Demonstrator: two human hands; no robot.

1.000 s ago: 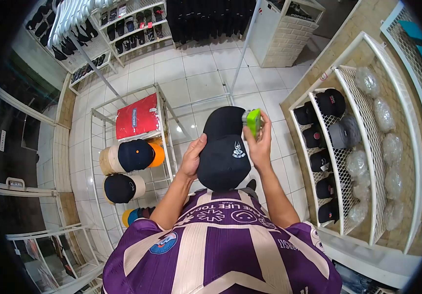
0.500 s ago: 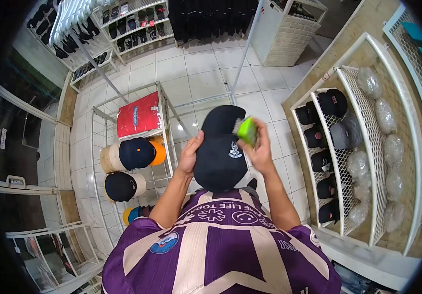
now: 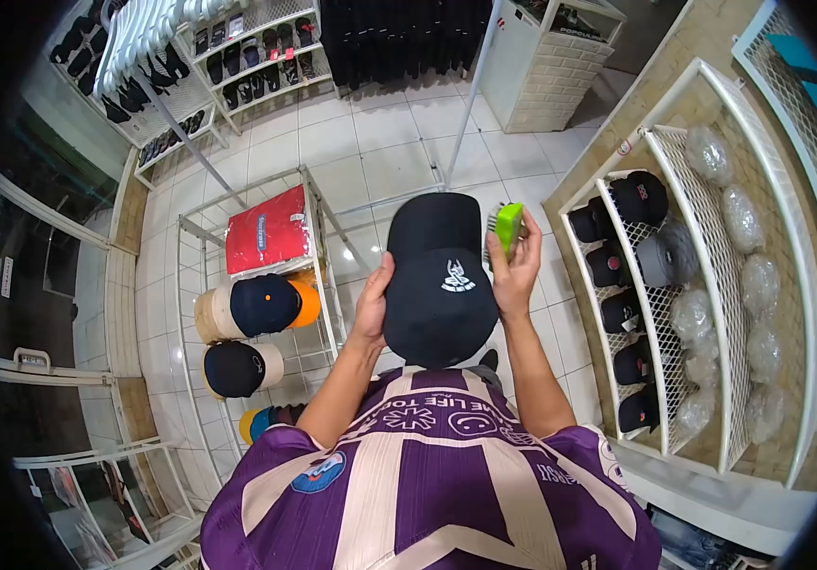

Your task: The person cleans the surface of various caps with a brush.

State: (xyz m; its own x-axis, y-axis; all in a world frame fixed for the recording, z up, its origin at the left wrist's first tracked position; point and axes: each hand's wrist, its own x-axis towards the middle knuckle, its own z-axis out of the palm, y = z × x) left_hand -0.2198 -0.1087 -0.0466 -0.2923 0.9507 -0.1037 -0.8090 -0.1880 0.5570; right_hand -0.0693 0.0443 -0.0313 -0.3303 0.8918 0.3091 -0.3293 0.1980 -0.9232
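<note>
Door (image 3: 47,309) on the far left, with sign lettering too small for me to read. Next over is a wire rack (image 3: 304,171) with a red packet (image 3: 268,233) laid flat, I'd guess so its blue label faces up, but the word's too blurry. The navy cap (image 3: 266,302) sits between a beige cap (image 3: 209,313) and an orange cap (image 3: 306,302), nested probably to save space.

Left hand (image 3: 372,299) is closed on the left edge of the black cap (image 3: 441,304), thumb on top, other fingers mostly hidden, so can't tell how curled they are. That cap's up in front of the body, brim pointing away, likely so the crown and its white logo are in easy view. Tiny text under the logo, not legible. The purple striped jersey (image 3: 328,527) behind it reads "LIFE TOD..." with a smiley.

Right hand (image 3: 519,275) pinches a green brush (image 3: 511,224) between thumb and fingers, just beside the brim and apart from it, bristles toward the cap, which looks like a handy angle.

Past that, the counter (image 3: 543,90) says "POPCUL...", and the wall shelf (image 3: 650,366) holds caps (image 3: 638,198) and clear plastic-looking bundles (image 3: 742,218), grouped maybe for display.
</note>
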